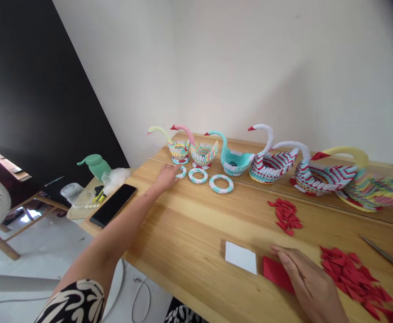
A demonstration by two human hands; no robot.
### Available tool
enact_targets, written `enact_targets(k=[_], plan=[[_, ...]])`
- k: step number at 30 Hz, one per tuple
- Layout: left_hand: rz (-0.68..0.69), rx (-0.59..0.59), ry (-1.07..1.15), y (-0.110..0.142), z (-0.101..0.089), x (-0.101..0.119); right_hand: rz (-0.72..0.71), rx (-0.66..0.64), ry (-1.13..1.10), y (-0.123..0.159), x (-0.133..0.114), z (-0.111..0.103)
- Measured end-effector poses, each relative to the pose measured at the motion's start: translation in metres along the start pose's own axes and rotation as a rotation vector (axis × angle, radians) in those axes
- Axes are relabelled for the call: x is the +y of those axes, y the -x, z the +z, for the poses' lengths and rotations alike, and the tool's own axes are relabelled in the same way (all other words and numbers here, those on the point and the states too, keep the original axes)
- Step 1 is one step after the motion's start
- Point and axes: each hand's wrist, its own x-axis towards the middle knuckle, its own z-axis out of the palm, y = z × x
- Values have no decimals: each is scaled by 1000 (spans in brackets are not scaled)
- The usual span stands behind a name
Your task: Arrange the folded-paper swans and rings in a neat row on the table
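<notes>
My left hand (167,176) is stretched out across the wooden table (189,229), fingertips touching the smallest paper ring (182,172). Two larger white-and-teal rings (198,175) (221,183) lie to its right. Behind them stands a row of folded-paper swans, from a small yellow-necked one (178,148) to a big yellow one (361,179). My right hand (309,280) rests flat on a red paper sheet (277,274), beside a white paper square (241,257). Neither hand grips anything.
Small folded red paper pieces lie in two piles (287,216) (354,276). A black phone (113,205) lies at the table's left edge. A metal tool (386,256) lies at far right. A side table (81,211) holds a green bottle (97,165) and clutter.
</notes>
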Motion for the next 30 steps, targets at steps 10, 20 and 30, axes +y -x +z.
enact_targets(k=[10, 20, 30], plan=[[63, -29, -47, -4, 2, -14, -49, 3, 48, -2, -3, -2], [99, 42, -16, -3, 2, -15, -110, -7, 66, -5, -7, -4], [331, 33, 10, -16, 22, 64, -69, -16, 29, -3, -7, -6]])
